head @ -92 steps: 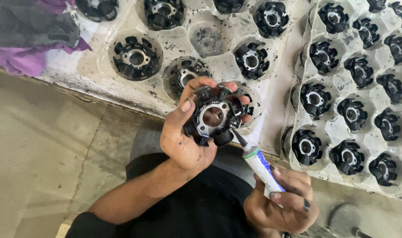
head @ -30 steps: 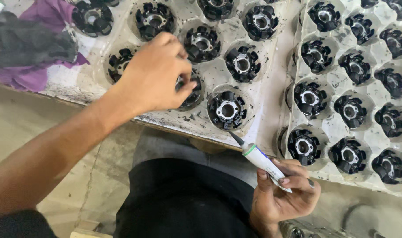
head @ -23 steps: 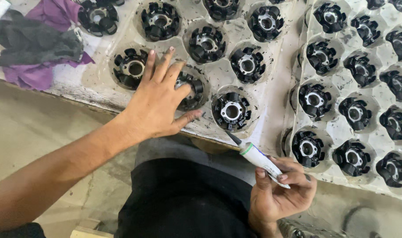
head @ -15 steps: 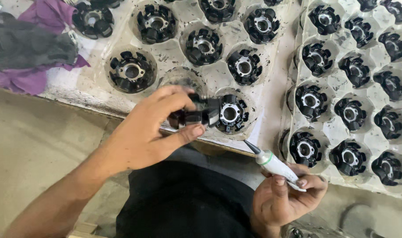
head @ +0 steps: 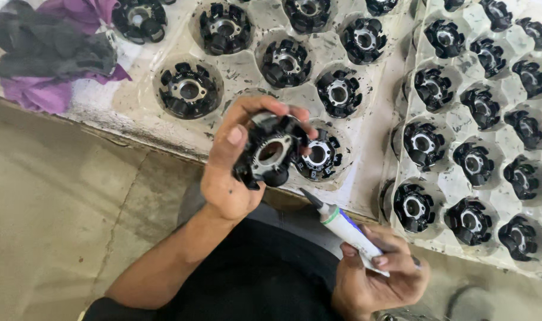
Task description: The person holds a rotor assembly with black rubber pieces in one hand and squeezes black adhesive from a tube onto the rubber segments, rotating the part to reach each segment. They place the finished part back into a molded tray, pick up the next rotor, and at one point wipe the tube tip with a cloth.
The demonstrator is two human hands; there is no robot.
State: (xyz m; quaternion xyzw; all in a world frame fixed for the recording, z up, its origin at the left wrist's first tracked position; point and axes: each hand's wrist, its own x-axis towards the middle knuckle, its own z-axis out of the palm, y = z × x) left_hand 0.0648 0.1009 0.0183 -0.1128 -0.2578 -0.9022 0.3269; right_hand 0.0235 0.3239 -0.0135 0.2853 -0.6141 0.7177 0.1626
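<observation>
Head view first: what do the hands have?

— Left hand point(head: 235, 172) is clamped on a black stator point(head: 270, 153), thumb on its near edge and fingers over the far rim, its open centre tilted toward the camera. Right hand point(head: 375, 276) is closed round a white tube point(head: 347, 229), dark nozzle aimed up at the stator but well short of touching it.

— And where is the stator held?

— Just above the near edge of the tray point(head: 247, 65) on the desk, over the pocket beside a seated stator point(head: 317, 156).

— What is in the trays?

— Beyond the left hand the pale moulded tray holds one black stator per round pocket; every pocket I can see fully is filled, bar the one partly hidden behind the held stator. Above the right hand, a second tray point(head: 461, 128) overlaps the first and is likewise filled, one stator to a pocket.

— Anything else?

— Far to the left of the left hand, purple and dark rags point(head: 45, 56) lie on the first tray's corner.
</observation>
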